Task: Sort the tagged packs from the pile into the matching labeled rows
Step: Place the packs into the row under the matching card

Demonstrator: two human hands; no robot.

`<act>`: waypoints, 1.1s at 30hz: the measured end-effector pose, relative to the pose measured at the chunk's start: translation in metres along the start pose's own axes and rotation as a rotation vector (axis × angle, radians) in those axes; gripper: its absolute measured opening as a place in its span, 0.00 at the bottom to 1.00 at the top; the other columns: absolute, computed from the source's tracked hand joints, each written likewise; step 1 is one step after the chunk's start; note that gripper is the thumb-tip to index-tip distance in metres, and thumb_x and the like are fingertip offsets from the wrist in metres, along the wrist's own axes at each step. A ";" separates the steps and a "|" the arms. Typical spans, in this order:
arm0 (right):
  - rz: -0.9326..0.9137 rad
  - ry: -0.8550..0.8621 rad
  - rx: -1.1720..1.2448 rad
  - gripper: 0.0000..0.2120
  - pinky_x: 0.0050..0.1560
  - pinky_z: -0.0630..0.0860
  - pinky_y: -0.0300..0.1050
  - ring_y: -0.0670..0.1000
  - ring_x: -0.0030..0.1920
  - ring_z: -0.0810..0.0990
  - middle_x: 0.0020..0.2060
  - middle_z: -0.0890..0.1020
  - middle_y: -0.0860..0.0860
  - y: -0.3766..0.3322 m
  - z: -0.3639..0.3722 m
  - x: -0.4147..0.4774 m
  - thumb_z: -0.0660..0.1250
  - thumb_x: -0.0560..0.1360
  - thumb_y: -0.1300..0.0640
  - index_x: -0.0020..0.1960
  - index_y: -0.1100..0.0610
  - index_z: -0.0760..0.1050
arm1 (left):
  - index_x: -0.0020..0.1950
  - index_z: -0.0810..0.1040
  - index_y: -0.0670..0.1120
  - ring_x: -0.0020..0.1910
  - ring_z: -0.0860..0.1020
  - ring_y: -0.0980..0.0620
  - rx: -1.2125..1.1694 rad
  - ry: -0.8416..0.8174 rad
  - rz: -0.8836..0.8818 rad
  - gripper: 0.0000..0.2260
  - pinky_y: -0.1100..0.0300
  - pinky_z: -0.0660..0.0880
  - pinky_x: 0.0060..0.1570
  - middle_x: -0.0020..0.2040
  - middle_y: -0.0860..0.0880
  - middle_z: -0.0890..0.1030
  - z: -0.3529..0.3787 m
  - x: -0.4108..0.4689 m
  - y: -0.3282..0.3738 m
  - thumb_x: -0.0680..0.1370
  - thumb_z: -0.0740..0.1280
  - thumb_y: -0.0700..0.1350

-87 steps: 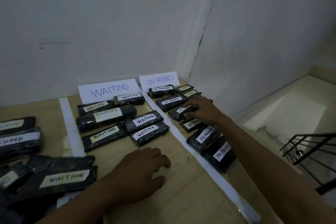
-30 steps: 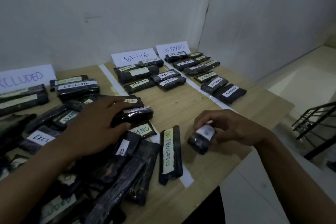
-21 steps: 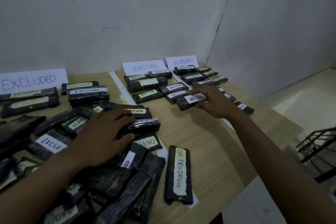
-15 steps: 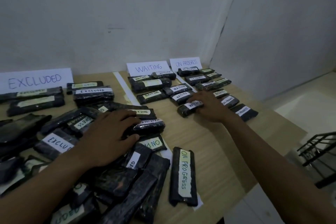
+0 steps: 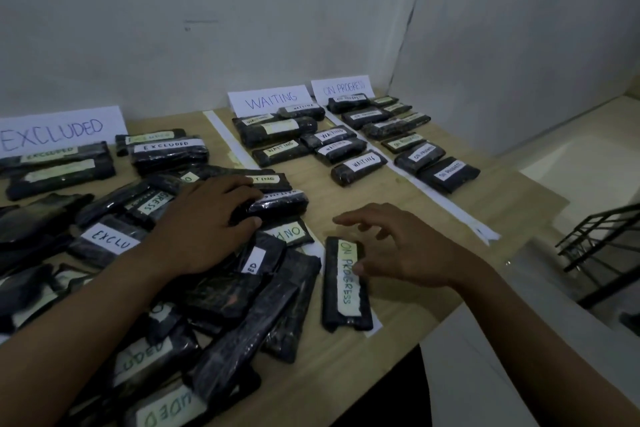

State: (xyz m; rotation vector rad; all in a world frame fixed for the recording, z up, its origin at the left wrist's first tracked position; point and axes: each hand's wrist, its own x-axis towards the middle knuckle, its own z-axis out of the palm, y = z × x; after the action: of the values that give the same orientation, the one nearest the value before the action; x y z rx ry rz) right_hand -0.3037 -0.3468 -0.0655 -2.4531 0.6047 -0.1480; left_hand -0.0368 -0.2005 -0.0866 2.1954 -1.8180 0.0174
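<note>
**Right hand over an ON PROGRESS pack**

Near the table's (image 5: pixel 408 329) front edge, the ON PROGRESS pack (image 5: pixel 344 282) lies flat. The right hand (image 5: pixel 405 255) hovers over its far end, fingers spread, gripping nothing. Left of it, the left hand (image 5: pixel 204 222) presses flat on the pile (image 5: pixel 221 305). Farther back stand the WAITING row (image 5: pixel 313 146) and, to its right, the ON PROGRESS row (image 5: pixel 401 135).

wooden table (image 5: pixel 346 360) | black tagged packs (image 5: pixel 358 166) — rows, pile | white tape strips (image 5: pixel 440 199) | paper signs (image 5: pixel 268 101)
</note>
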 end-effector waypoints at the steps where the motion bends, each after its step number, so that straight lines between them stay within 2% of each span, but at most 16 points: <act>1: 0.025 -0.049 -0.043 0.34 0.60 0.69 0.40 0.41 0.61 0.68 0.62 0.72 0.38 -0.005 0.002 -0.004 0.75 0.66 0.42 0.70 0.38 0.66 | 0.70 0.69 0.56 0.70 0.64 0.51 0.001 0.001 0.002 0.33 0.50 0.59 0.66 0.73 0.54 0.66 0.000 0.000 -0.001 0.71 0.45 0.68; 3: 0.056 -0.112 -0.164 0.42 0.61 0.66 0.40 0.42 0.62 0.65 0.64 0.69 0.38 -0.013 0.005 -0.008 0.76 0.63 0.38 0.72 0.39 0.62 | 0.70 0.70 0.56 0.70 0.65 0.51 -0.001 0.001 0.005 0.32 0.49 0.60 0.66 0.73 0.54 0.67 0.000 0.000 -0.001 0.72 0.46 0.68; 5: 0.064 -0.111 -0.255 0.46 0.58 0.66 0.39 0.42 0.60 0.63 0.60 0.68 0.37 -0.017 0.010 -0.008 0.77 0.59 0.37 0.72 0.39 0.60 | 0.69 0.71 0.55 0.69 0.66 0.50 -0.009 0.009 0.011 0.31 0.49 0.61 0.64 0.72 0.54 0.68 0.000 0.001 -0.001 0.72 0.47 0.67; 8: 0.128 -0.003 -0.127 0.50 0.55 0.69 0.37 0.40 0.58 0.66 0.56 0.68 0.37 -0.019 0.013 -0.007 0.81 0.54 0.41 0.70 0.40 0.61 | 0.68 0.72 0.54 0.68 0.67 0.50 -0.005 0.009 0.015 0.31 0.50 0.63 0.62 0.71 0.53 0.69 -0.003 0.001 0.000 0.72 0.48 0.67; 10: 0.174 0.090 0.069 0.44 0.51 0.76 0.41 0.41 0.54 0.74 0.56 0.73 0.40 -0.019 0.011 -0.007 0.84 0.53 0.47 0.63 0.41 0.66 | 0.67 0.73 0.53 0.67 0.68 0.50 -0.004 0.012 0.018 0.31 0.50 0.65 0.62 0.70 0.53 0.70 -0.007 0.001 0.003 0.71 0.49 0.66; 13: 0.171 0.188 0.347 0.33 0.44 0.82 0.50 0.48 0.44 0.83 0.46 0.81 0.49 -0.014 0.001 -0.006 0.83 0.58 0.60 0.58 0.46 0.72 | 0.62 0.77 0.53 0.63 0.72 0.49 -0.001 0.017 0.057 0.27 0.50 0.68 0.60 0.64 0.53 0.75 -0.012 0.003 0.010 0.72 0.52 0.64; 16: 0.140 0.300 0.482 0.20 0.39 0.80 0.44 0.48 0.41 0.83 0.40 0.83 0.50 -0.004 -0.017 -0.007 0.76 0.66 0.66 0.55 0.53 0.78 | 0.59 0.78 0.53 0.60 0.73 0.50 -0.022 0.027 0.130 0.23 0.50 0.71 0.58 0.60 0.53 0.76 -0.016 0.007 0.023 0.73 0.55 0.62; 18: 0.162 0.418 0.543 0.12 0.33 0.75 0.37 0.47 0.39 0.82 0.39 0.83 0.52 0.009 -0.031 -0.010 0.73 0.69 0.67 0.50 0.55 0.80 | 0.58 0.80 0.52 0.58 0.74 0.51 -0.037 0.036 0.189 0.22 0.52 0.72 0.56 0.58 0.52 0.77 -0.017 0.012 0.037 0.74 0.56 0.61; 21: 0.222 0.647 0.665 0.11 0.28 0.71 0.41 0.52 0.36 0.79 0.37 0.81 0.53 0.035 -0.055 -0.023 0.74 0.66 0.68 0.43 0.54 0.79 | 0.59 0.79 0.53 0.57 0.74 0.52 -0.061 0.013 0.269 0.22 0.53 0.72 0.56 0.59 0.53 0.77 -0.015 0.026 0.058 0.74 0.56 0.61; 24: 0.324 0.856 0.789 0.17 0.34 0.76 0.47 0.57 0.39 0.81 0.41 0.80 0.58 0.064 -0.076 -0.037 0.73 0.63 0.73 0.39 0.55 0.72 | 0.62 0.75 0.58 0.60 0.70 0.57 -0.072 -0.059 0.302 0.24 0.57 0.68 0.59 0.62 0.58 0.73 -0.007 0.045 0.078 0.73 0.52 0.65; 26: 0.419 0.963 0.795 0.19 0.34 0.77 0.49 0.60 0.41 0.81 0.41 0.80 0.59 0.083 -0.086 -0.043 0.72 0.63 0.76 0.40 0.56 0.70 | 0.63 0.74 0.58 0.60 0.69 0.57 -0.066 -0.098 0.342 0.23 0.61 0.64 0.56 0.63 0.58 0.71 0.002 0.057 0.092 0.73 0.52 0.64; 30: 0.597 1.057 0.729 0.21 0.35 0.76 0.45 0.54 0.39 0.79 0.46 0.81 0.56 0.110 -0.098 -0.041 0.66 0.69 0.72 0.59 0.57 0.72 | 0.66 0.71 0.58 0.62 0.69 0.55 -0.076 -0.168 0.411 0.18 0.63 0.63 0.55 0.66 0.58 0.69 0.019 0.075 0.119 0.77 0.57 0.59; 33: 0.674 1.054 0.604 0.28 0.46 0.79 0.51 0.56 0.50 0.79 0.59 0.78 0.57 0.131 -0.099 -0.034 0.68 0.70 0.67 0.68 0.52 0.68 | 0.68 0.69 0.57 0.62 0.68 0.57 -0.067 -0.207 0.424 0.17 0.65 0.62 0.55 0.67 0.58 0.68 0.024 0.080 0.129 0.79 0.60 0.56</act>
State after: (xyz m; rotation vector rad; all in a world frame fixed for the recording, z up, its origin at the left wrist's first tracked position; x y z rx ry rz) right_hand -0.4079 -0.4774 -0.0601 -1.3409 1.5029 -1.1707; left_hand -0.1489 -0.3035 -0.0669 1.7840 -2.3301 -0.1855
